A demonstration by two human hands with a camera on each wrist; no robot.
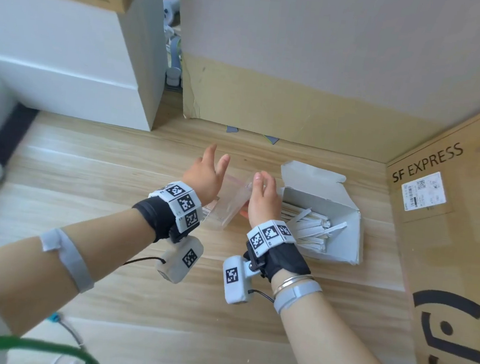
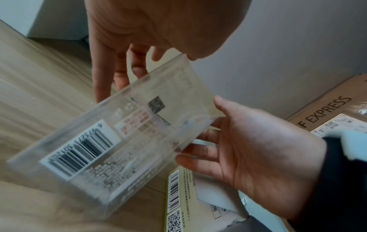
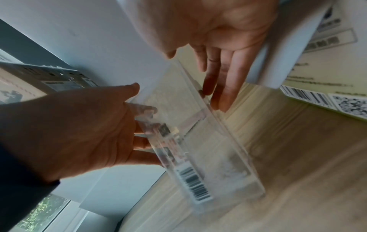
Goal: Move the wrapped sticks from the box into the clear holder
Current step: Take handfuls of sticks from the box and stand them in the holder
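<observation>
The clear holder [image 1: 230, 204] [image 2: 119, 141] [image 3: 208, 149], a see-through plastic box with a barcode label, hangs tilted above the wooden surface between both hands. My left hand [image 1: 204, 175] [image 2: 129, 31] [image 3: 79, 125] touches its left side with straight fingers, thumb free. My right hand [image 1: 261, 201] [image 2: 258, 141] [image 3: 218, 31] holds its right edge, with the thumb on one face and the fingers behind the other. The white box [image 1: 333, 202] [image 2: 178, 196] [image 3: 317, 78] lies open just right of my right hand. Several white wrapped sticks [image 1: 313, 230] lie inside it. The holder looks empty.
A large SF Express cardboard carton [image 1: 448, 231] stands at the right. A cardboard panel [image 1: 298, 108] closes the back. A white block [image 1: 68, 62] stands at the back left. Bare wooden surface [image 1: 163, 292] stretches in front of my arms. A green cable [image 1: 41, 347] lies at the bottom left.
</observation>
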